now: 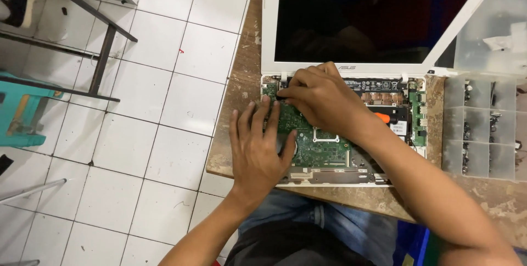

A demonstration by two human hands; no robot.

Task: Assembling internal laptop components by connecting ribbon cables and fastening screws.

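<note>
An opened white laptop (pixel 329 35) lies on a mottled brown bench (pixel 236 90), screen tilted back and base cover off, exposing the green motherboard (pixel 324 145). The board's long axis runs left to right across the base, parallel to the bench's near edge. The left hand (pixel 258 150) rests flat on the board's left portion, fingers (pixel 258 115) spread and extended toward the hinge, palm down; it grips nothing and appears to press the board in place. The right hand (pixel 324 98) reaches in from the right, its forearm crossing the base diagonally, and sits at the board's upper-left corner just below the hinge. Its fingers are bunched close together around a small dark item at the fingertips; what that item is cannot be told from this view. The right hand is the nearer of the two to that corner; the left fingertips lie just beside it, on the near side. An orange-tipped part (pixel 384 118) shows on the base, right of the right wrist. A clear compartment box (pixel 483 134) of small parts stands on the bench to the right of the laptop, apart from both hands.
</note>
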